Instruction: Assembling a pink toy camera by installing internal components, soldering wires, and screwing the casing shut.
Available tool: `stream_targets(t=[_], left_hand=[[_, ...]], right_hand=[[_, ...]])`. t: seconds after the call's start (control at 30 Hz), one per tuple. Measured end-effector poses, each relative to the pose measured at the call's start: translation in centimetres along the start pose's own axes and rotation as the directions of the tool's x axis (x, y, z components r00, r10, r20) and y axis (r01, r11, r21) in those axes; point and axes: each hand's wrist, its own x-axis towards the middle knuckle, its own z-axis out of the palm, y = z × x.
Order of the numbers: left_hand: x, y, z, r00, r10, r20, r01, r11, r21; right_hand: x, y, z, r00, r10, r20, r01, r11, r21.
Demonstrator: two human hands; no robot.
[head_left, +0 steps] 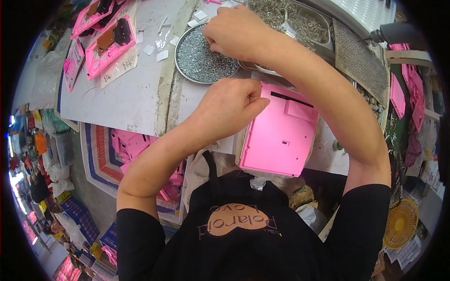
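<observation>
A flat pink plastic panel (281,136) with a dark slot near its far edge lies in front of me at the table's edge. My left hand (232,104) is closed in a fist at the panel's far left corner, its thumb over the panel. Whatever is inside that fist is hidden. Beyond it stands a round metal tray filled with small silvery screws (199,61). My right hand (234,32) reaches across to the tray's far right side. Its fingers are curled together, with the fingertips down at the screws; what they pinch is too small to make out.
A rectangular metal tray (323,23) of small metal parts stands behind my right forearm. Pink assemblies (110,47) with dark parts lie at the far left. Below the table's left side, a striped crate (96,159) holds pink pieces. A dark cylindrical tool (401,35) juts in from the right.
</observation>
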Motion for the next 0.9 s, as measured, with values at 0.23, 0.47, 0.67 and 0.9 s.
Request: stream_targets(t=[0.23, 0.47, 0.67, 0.9], left_hand=[[0.9, -1.2, -1.7, 0.989, 0.076, -0.13, -0.064, 0.994, 0.093], [0.8, -6.6, -4.9, 0.907, 0.269, -0.326, 0.005, 0.765, 0.644], [0.5, -5.8, -4.7, 0.881, 0.265, -0.392, -0.035, 0.862, 0.505], [0.1, -5.5, -4.0, 0.873, 0.199, -0.446, 0.095, 0.826, 0.556]], right_hand=[[-6.4, 1.6, -1.4, 0.856, 0.18, -0.484, 0.01, 0.932, 0.362], [-23.3, -2.1, -1.6, 0.76, 0.559, -0.333, -0.224, 0.705, 0.673], [-27.7, -6.2, 1.7, 0.742, 0.554, -0.376, -0.266, 0.759, 0.594], [-27.1, -6.3, 2.1, 0.763, 0.488, -0.424, -0.223, 0.815, 0.535]])
